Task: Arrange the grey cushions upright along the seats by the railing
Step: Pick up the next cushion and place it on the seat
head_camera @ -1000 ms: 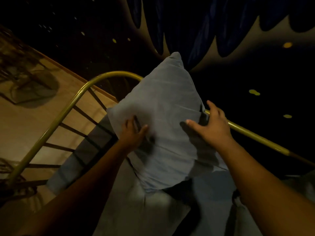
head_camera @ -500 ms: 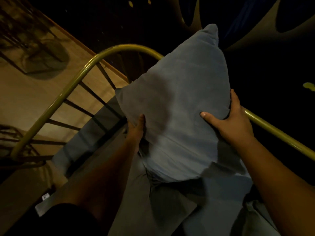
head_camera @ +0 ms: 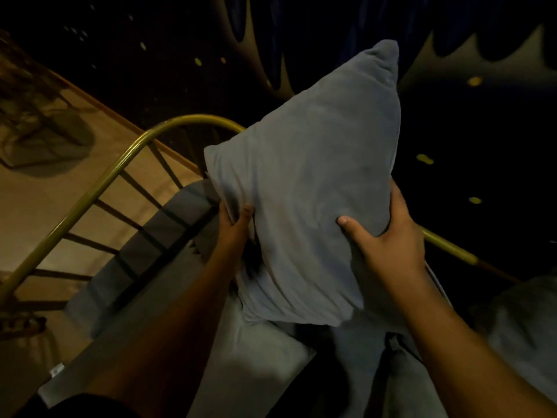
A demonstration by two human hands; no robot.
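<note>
There is one view only, from a wide-angle camera worn on the person's head. It looks forward and steeply down along both forearms, close to the hands, so the grey cushion [head_camera: 304,203] fills the middle of the frame. The brass railing [head_camera: 99,188] curves across the left and runs on behind, tilted in the picture, with a wooden floor [head_camera: 48,194] far below at left.

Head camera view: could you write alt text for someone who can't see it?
Two bare hands, left and right, hold a soft grey square cushion tilted on one corner above grey seat padding. A curved brass-coloured metal railing runs behind it, in dim light.
</note>
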